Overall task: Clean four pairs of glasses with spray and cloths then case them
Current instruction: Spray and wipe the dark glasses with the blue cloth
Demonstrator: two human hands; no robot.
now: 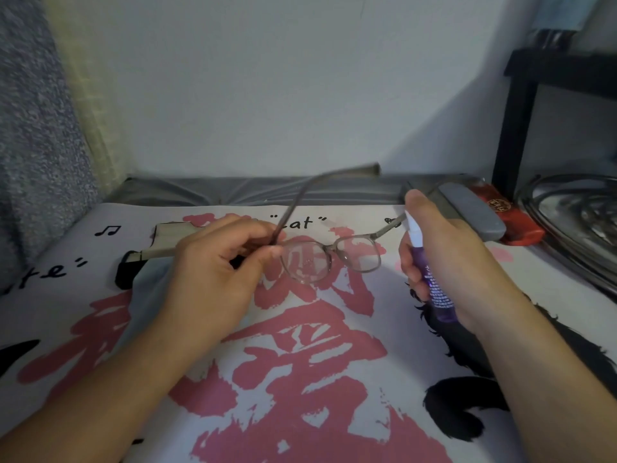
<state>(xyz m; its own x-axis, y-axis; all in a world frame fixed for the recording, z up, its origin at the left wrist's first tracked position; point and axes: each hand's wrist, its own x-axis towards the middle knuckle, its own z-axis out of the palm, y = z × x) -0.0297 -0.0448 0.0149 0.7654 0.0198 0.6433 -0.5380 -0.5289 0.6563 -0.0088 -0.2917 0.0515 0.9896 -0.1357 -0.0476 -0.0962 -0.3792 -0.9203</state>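
Grey-framed glasses [329, 253] at centre frame, pinched at one temple by the left hand [213, 272]; right hand [447, 259] clamped around purple spray bottle [430, 279], thumb atop nozzle.

Two bare forearms come in from the bottom corners, no sleeves anywhere along them, no watch, no bracelet at either wrist. The left hand [213, 269] wears no ring, no glove, and its nails are short and plain. The right hand [447, 262] is the same: bare fingers, a short unpainted thumbnail.
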